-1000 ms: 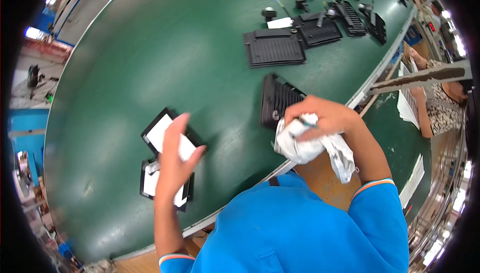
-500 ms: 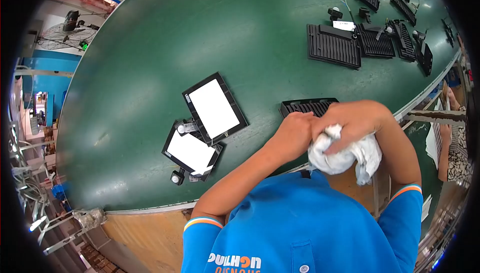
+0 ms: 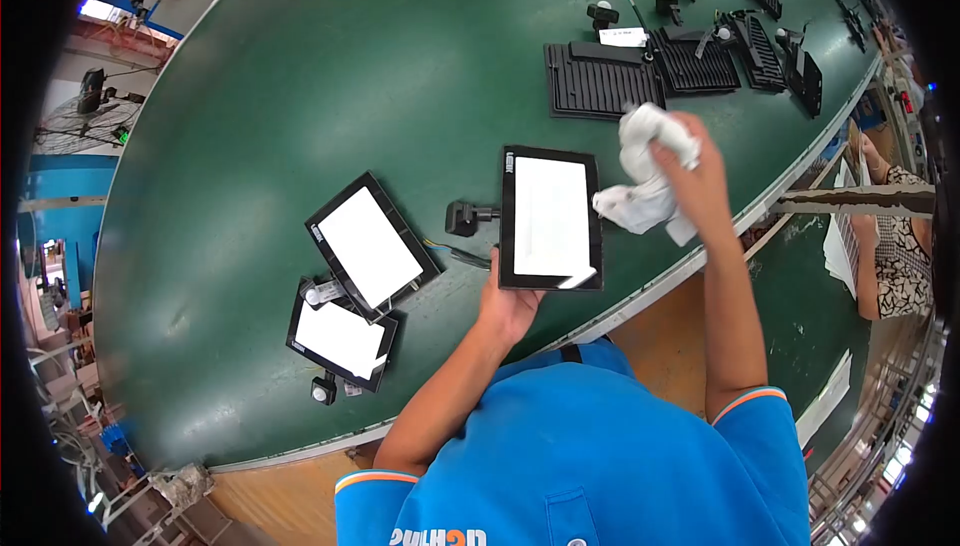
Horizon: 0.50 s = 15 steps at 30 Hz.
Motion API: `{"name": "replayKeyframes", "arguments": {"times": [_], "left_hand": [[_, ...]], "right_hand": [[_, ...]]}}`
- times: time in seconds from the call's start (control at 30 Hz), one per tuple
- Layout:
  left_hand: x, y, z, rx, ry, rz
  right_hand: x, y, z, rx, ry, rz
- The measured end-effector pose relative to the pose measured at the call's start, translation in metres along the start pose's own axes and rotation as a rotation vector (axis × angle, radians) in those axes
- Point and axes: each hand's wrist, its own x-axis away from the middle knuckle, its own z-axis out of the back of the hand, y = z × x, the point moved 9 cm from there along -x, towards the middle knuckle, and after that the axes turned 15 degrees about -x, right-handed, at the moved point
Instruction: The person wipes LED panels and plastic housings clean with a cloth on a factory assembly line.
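Note:
My left hand (image 3: 512, 312) grips the lower edge of a floodlight (image 3: 550, 216) from below. The floodlight's white front, set in a black frame, faces me. A black sensor head (image 3: 462, 218) sticks out from its left side, with thin wires beneath. My right hand (image 3: 697, 174) is closed around a crumpled white cloth (image 3: 638, 208), just right of the floodlight's frame. Left of the held lamp, a second floodlight (image 3: 368, 246) lies face up, overlapping a third floodlight (image 3: 340, 338) nearer the table edge.
Several black floodlights lie ribbed back up on the green table (image 3: 300, 96), among them a large one (image 3: 600, 84) at the upper right. The metal table edge (image 3: 640, 298) curves close to my body. Beyond it, a person in a patterned top (image 3: 905, 266) handles papers.
My hands have parted. The left now holds the floodlight, which showed its ribbed back before and now shows its white front. The right has moved up and away with the cloth. The view has shifted.

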Motion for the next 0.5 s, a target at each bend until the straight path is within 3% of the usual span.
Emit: {"name": "replayKeyframes", "arguments": {"times": [0.07, 0.1, 0.13, 0.2, 0.27, 0.33, 0.4, 0.43, 0.5], "left_hand": [[0.013, -0.03, 0.002, -0.201, -0.025, 0.262], [0.02, -0.043, 0.005, -0.319, -0.152, 0.415], [0.025, -0.037, 0.012, -0.323, -0.155, 0.425], [0.044, -0.027, 0.037, -0.988, -0.247, 0.592], [0.043, 0.017, 0.042, -1.584, -0.227, 0.273], [0.054, 0.08, 0.011, -1.781, -0.003, -0.386], [0.074, 0.121, -0.04, -1.96, 0.181, -0.918], [0.062, 0.125, -0.046, -1.96, 0.177, -0.916], [0.053, 0.13, -0.072, -2.028, 0.145, -1.233]], "right_hand": [[0.016, 0.028, -0.005, -0.032, 0.033, -0.043], [0.02, 0.033, -0.005, 0.007, 0.048, -0.025], [0.022, 0.034, -0.003, 0.047, 0.066, -0.005], [0.025, 0.024, -0.002, 0.158, 0.069, 0.032], [0.026, 0.017, -0.002, 0.268, 0.072, 0.07], [0.03, 0.015, 0.004, 0.204, 0.144, 0.091], [0.037, 0.013, -0.007, 0.254, 0.112, 0.102], [0.042, 0.011, -0.015, 0.302, 0.081, 0.117], [0.049, 0.016, -0.024, 0.297, 0.058, 0.058]]}}
